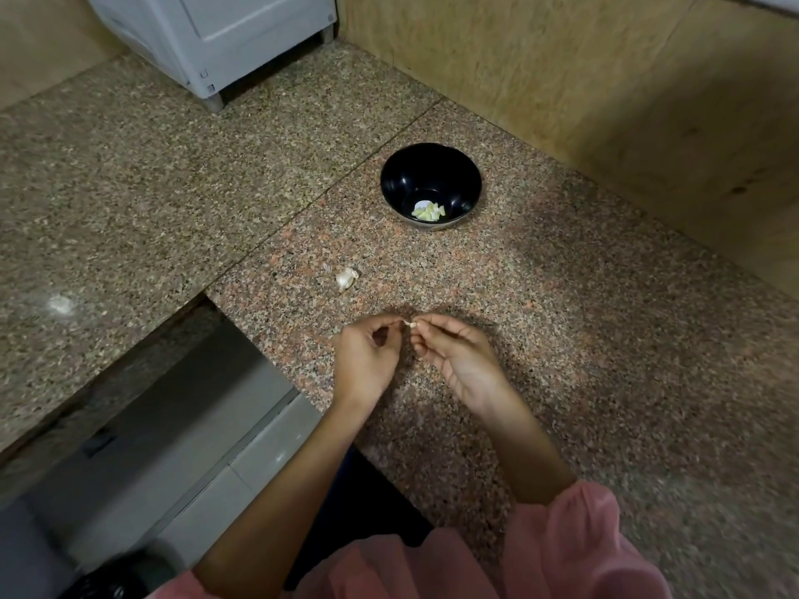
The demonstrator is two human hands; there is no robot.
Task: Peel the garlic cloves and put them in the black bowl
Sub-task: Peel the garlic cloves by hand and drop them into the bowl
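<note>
A small garlic clove (411,324) is pinched between the fingertips of my left hand (367,356) and my right hand (458,358), just above the speckled granite counter (562,339). The black bowl (430,175) stands farther back on the counter and holds several peeled, pale yellow cloves (429,211) at its bottom. An unpeeled white piece of garlic (346,278) lies on the counter between the bowl and my hands, with a tiny scrap of skin (327,267) to its left.
A grey-white appliance (225,36) stands at the back left of the counter. A beige wall (605,80) closes off the right rear side. The counter edge drops to a tiled floor (181,434) at the lower left.
</note>
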